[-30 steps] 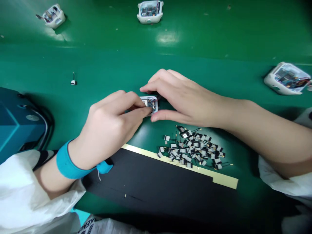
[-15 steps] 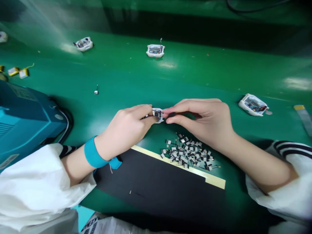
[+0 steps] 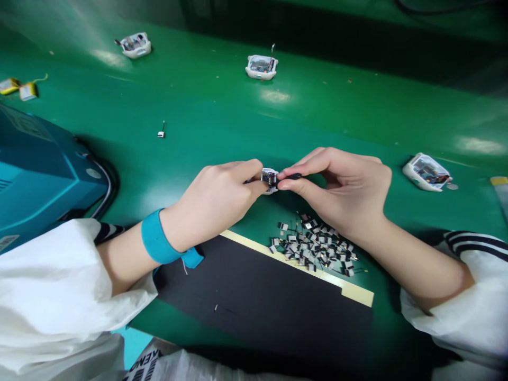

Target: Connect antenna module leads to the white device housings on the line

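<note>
My left hand [image 3: 222,198], a blue band round its wrist, pinches a small white device housing [image 3: 270,180] by its left side. A circuit board shows inside this open case; the fingers hide the rest of it. At its right edge, my right hand [image 3: 341,190] is closed with thumb and forefinger round a thin black stick-like piece [image 3: 294,176]. Its kind and its far end cannot be made out. Below my right hand lies a pile of small black-and-white parts with short leads [image 3: 317,246].
Similar white housings stand at the back left [image 3: 136,45], back middle [image 3: 262,67] and right [image 3: 426,172]. A single leaded part [image 3: 161,134] lies left of centre. Yellow-edged battery packs [image 3: 27,91] and a teal machine [image 3: 43,169] are at the left. A black mat [image 3: 270,296] lies in front.
The view has shifted slightly, so the bench things sit differently in the picture. My hands stay together at the housing; more of the black piece shows, tilted in my right fingers.
</note>
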Demonstrator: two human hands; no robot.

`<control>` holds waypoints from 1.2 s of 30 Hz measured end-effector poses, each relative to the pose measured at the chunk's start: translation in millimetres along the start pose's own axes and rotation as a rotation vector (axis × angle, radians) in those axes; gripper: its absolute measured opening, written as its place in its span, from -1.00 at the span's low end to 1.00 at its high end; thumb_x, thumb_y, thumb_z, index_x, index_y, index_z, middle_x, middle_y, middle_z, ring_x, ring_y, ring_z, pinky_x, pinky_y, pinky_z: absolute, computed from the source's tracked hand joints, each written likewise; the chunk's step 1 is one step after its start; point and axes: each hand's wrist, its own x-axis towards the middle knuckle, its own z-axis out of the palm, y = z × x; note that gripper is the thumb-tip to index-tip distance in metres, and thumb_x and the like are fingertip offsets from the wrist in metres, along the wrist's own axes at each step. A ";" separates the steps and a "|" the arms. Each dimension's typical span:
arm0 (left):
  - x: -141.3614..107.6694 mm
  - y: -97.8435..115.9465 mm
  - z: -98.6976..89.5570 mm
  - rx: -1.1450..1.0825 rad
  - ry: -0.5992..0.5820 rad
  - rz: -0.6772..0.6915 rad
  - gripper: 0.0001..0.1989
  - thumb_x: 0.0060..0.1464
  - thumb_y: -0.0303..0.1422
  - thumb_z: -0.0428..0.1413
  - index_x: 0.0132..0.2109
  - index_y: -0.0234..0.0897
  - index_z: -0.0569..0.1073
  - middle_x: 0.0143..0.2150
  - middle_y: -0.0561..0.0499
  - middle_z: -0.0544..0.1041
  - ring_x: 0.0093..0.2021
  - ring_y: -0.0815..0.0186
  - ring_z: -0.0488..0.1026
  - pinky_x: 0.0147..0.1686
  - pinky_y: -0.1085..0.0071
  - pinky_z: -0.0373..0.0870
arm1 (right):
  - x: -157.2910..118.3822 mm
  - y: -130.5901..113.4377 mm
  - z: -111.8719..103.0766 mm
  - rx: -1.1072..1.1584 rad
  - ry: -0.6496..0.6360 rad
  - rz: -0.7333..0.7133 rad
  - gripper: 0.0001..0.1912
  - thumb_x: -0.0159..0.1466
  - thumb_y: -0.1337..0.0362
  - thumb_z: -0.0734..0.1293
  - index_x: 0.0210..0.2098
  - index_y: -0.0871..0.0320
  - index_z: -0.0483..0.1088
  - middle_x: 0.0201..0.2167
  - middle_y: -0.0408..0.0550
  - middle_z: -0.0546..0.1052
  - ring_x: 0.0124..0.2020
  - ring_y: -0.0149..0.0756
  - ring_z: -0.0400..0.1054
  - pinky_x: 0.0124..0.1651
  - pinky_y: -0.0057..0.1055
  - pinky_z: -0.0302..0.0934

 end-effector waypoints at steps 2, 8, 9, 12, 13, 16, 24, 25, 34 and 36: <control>0.6 0.4 -0.3 0.007 0.002 -0.002 -0.70 0.15 -0.43 -0.21 -0.38 -0.32 0.39 -0.34 0.00 0.40 -0.31 0.37 0.40 -0.38 0.50 0.33 | -0.3 -0.9 0.5 -0.005 -0.005 -0.031 -0.92 0.01 0.35 0.37 -0.53 0.10 0.36 -0.52 -0.21 0.48 -0.44 -0.38 0.37 -0.42 -0.43 0.26; 1.4 0.8 -0.6 0.078 0.026 0.009 -0.69 0.13 -0.43 -0.18 -0.48 -0.32 0.36 -0.40 -0.01 0.40 -0.42 0.37 0.38 -0.56 0.51 0.22 | 0.7 -6.7 4.6 -0.118 -0.016 -0.054 -0.90 0.07 0.31 0.31 -0.55 0.09 0.31 -0.56 -0.19 0.44 -0.46 -0.37 0.35 -0.46 -0.42 0.22; 1.2 0.5 -0.4 0.097 0.044 0.018 -0.70 0.12 -0.43 -0.17 -0.47 -0.32 0.37 -0.40 0.00 0.41 -0.45 0.37 0.37 -0.59 0.51 0.19 | 0.8 -7.2 5.6 -0.133 -0.016 -0.038 -0.89 0.08 0.29 0.30 -0.56 0.09 0.30 -0.56 -0.19 0.43 -0.46 -0.37 0.35 -0.46 -0.42 0.21; 0.7 -0.1 0.3 0.141 0.102 0.045 -0.74 0.09 -0.44 -0.13 -0.45 -0.31 0.39 -0.43 0.01 0.40 -0.52 0.38 0.34 -0.64 0.49 0.12 | 0.4 -6.7 8.6 -0.137 -0.011 0.017 -0.85 0.09 0.24 0.29 -0.58 0.10 0.27 -0.57 -0.17 0.41 -0.46 -0.36 0.34 -0.48 -0.42 0.21; 0.5 -0.1 0.5 0.144 0.111 0.048 -0.74 0.09 -0.44 -0.13 -0.46 -0.31 0.39 -0.44 0.02 0.40 -0.53 0.38 0.34 -0.65 0.49 0.12 | -0.1 -5.8 9.4 -0.126 -0.007 0.025 -0.83 0.08 0.23 0.29 -0.58 0.10 0.26 -0.57 -0.17 0.41 -0.46 -0.36 0.34 -0.48 -0.42 0.21; 0.7 0.6 0.5 0.130 0.086 0.034 -0.73 0.10 -0.43 -0.14 -0.45 -0.32 0.39 -0.42 0.01 0.41 -0.49 0.37 0.37 -0.63 0.50 0.15 | -1.7 -1.5 11.4 -0.094 0.002 0.038 -0.81 0.07 0.19 0.29 -0.59 0.11 0.24 -0.58 -0.16 0.39 -0.45 -0.36 0.33 -0.47 -0.42 0.22; 0.8 -2.3 -0.6 -0.019 0.003 0.009 -0.73 0.14 -0.41 -0.16 -0.30 -0.32 0.43 -0.33 -0.05 0.40 -0.30 0.31 0.37 -0.35 0.43 0.34 | 1.0 5.1 12.4 0.119 0.017 0.043 -0.74 0.03 0.26 0.34 -0.62 0.14 0.14 -0.62 -0.22 0.34 -0.55 -0.45 0.30 -0.55 -0.49 0.19; -0.3 -2.9 -1.5 -0.043 0.007 0.026 -0.74 0.14 -0.41 -0.15 -0.27 -0.31 0.43 -0.32 -0.05 0.39 -0.28 0.31 0.37 -0.32 0.41 0.35 | 3.2 4.7 8.8 0.181 0.028 0.074 -0.75 0.03 0.27 0.33 -0.60 0.14 0.14 -0.60 -0.22 0.35 -0.57 -0.46 0.31 -0.56 -0.51 0.20; -17.2 21.9 -14.2 -0.262 0.028 -0.183 -0.59 0.14 -0.39 -0.16 0.14 -0.31 0.07 -0.03 -0.14 0.30 -0.10 0.26 0.33 -0.15 0.34 0.38 | 13.7 11.5 -34.8 -0.035 -0.149 0.089 -0.92 0.16 0.33 0.20 -0.47 0.13 0.23 -0.63 -0.23 0.30 -0.64 -0.50 0.20 -0.58 -0.54 0.11; -17.0 19.7 -13.6 -0.316 0.085 -0.194 -0.59 0.12 -0.45 -0.17 0.14 -0.27 0.07 -0.01 -0.12 0.29 -0.08 0.28 0.32 -0.13 0.35 0.37 | 11.4 12.3 -30.6 -0.165 -0.287 0.059 -0.93 0.13 0.30 0.24 -0.48 0.15 0.28 -0.57 -0.17 0.35 -0.59 -0.48 0.21 -0.54 -0.53 0.13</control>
